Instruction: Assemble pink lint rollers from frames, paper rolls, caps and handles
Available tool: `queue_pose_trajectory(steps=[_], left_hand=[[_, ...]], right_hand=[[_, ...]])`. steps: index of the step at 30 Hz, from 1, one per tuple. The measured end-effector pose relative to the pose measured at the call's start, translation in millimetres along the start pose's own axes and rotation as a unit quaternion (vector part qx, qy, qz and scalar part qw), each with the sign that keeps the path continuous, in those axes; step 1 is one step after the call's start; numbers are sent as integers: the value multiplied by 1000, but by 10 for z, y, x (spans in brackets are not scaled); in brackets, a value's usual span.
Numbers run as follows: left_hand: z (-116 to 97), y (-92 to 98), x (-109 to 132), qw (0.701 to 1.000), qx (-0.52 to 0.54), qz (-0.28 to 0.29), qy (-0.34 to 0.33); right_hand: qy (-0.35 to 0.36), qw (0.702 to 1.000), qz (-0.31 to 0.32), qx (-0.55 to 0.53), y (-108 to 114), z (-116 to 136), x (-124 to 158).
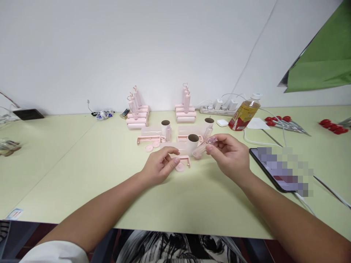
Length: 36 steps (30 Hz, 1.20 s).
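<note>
Holding a clear pink handle piece (203, 147) between thumb and fingertips, right hand (229, 155) raised just above the pale green bench (82, 171), grip clenched on that piece. Left hand (160, 166) resting on the bench, fingers curled over a small pink bracket (184, 159) with a pink disc (180, 167) just beside it; hard to tell whether that grip truly grasps the bracket or only touches it. A white roll with a brown core (192, 142) standing upright between the hands, further rolls and pink trays behind. Two stacks of finished pink rollers (137, 113) near the wall. A bottle of amber drink (244, 113) leaning at right, its red and yellow label too small to read. A phone (276, 166) lying near the right wrist, screen blurred out, no writing legible. A power strip (216, 108) by the wall. Red-handled tools (282, 122) partly cut off at the right edge.
</note>
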<state>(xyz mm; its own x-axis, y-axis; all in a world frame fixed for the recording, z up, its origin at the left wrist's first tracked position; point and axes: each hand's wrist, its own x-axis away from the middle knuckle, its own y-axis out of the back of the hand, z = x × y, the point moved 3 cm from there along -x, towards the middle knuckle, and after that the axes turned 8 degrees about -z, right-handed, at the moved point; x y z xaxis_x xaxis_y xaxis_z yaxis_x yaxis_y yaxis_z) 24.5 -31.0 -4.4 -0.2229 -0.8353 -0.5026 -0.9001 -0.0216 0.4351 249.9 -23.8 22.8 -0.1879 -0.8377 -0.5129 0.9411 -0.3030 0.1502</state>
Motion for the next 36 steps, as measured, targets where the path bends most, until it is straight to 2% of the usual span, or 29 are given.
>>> queue_pose_trajectory(steps=[5, 10, 17, 21, 27, 32, 36], left_hand=[[90, 153, -78, 995, -38, -84, -38], [217, 196, -127, 990, -56, -124, -29], [241, 180, -123, 991, -54, -116, -24], [228, 192, -131, 990, -63, -126, -25], [248, 198, -147, 989, -45, -139, 5], [281, 195, -162, 987, -6, -157, 38], [316, 219, -186, 981, 7, -182, 64]], right_hand=[[12, 982, 92, 165, -105, -174, -17], [23, 969, 131, 209, -195, -229, 6], [31, 971, 115, 207, -168, -228, -7], [44, 979, 60, 188, -113, -201, 6], [13, 995, -3, 99, -31, -154, -16], [6, 999, -20, 50, -11, -198, -45], [3, 999, 16, 34, -37, -293, -60]])
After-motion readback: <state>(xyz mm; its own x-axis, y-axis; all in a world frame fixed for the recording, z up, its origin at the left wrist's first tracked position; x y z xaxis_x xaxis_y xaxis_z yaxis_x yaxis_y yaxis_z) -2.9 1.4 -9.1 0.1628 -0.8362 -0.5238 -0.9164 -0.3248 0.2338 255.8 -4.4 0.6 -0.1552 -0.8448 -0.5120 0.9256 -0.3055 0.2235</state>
